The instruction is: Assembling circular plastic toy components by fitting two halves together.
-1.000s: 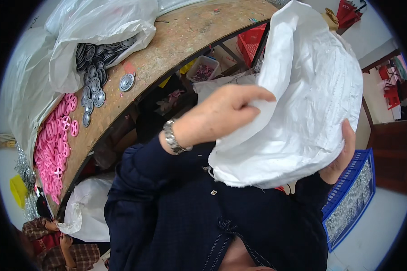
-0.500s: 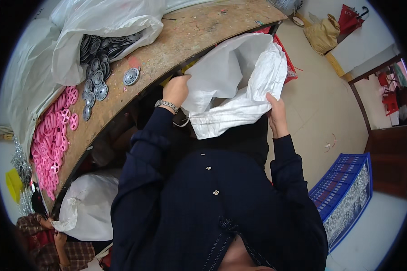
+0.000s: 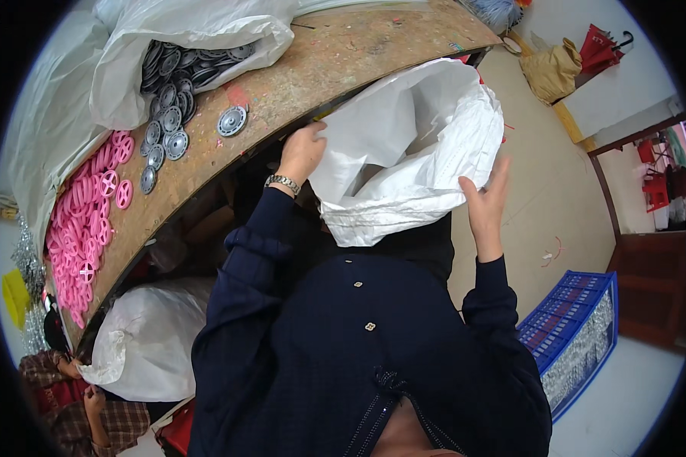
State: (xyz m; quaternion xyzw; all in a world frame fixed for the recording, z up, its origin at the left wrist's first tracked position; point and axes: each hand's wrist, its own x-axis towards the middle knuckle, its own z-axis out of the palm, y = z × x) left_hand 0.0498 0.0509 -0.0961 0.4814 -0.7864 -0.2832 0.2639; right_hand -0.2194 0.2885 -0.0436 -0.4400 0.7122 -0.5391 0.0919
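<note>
Moved: right hand (image 3: 486, 207), fingers now spread apart. Sack (image 3: 415, 192): white, creased, mouth gaping; left hand (image 3: 302, 158) clamped on rim. Red shirt (image 3: 70, 391), near left: lettering illegible.

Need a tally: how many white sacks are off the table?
2: the open sack between left hand and right hand, and the bulging sack at lower left, beside a co-worker's hands. More may hide under the table.

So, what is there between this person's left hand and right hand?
An open-mouthed white sack lies between the left hand and the right hand, as the head view shows.
</note>
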